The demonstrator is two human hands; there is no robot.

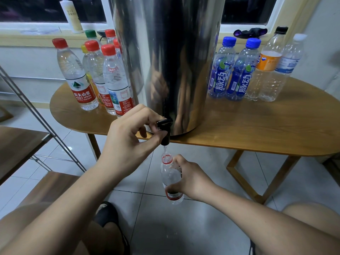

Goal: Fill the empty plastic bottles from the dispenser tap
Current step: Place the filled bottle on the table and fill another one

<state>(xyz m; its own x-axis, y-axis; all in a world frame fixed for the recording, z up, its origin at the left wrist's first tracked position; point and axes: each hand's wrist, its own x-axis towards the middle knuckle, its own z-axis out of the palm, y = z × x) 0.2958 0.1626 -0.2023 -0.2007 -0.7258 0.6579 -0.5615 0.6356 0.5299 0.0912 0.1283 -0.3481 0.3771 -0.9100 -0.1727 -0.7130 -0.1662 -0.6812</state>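
"农夫山泉" and "NONGFU SPRING" are printed in white on the red label of the red-capped bottle (77, 76) at the left of the desk (257, 129). "脉动" is written in white down the blue labels of the first blue-capped bottle (220, 74) and the second blue-capped bottle (241, 78). A small "Fanta" logo is partly seen on the orange-labelled bottle (267, 61). The print on the other labels cannot be read.

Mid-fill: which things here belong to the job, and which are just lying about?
Job: left hand on the tap; right hand holding the open bottle; steel dispenser; red-capped bottles; blue-capped bottles.
Lying about: white squeeze bottle; dark cloth.
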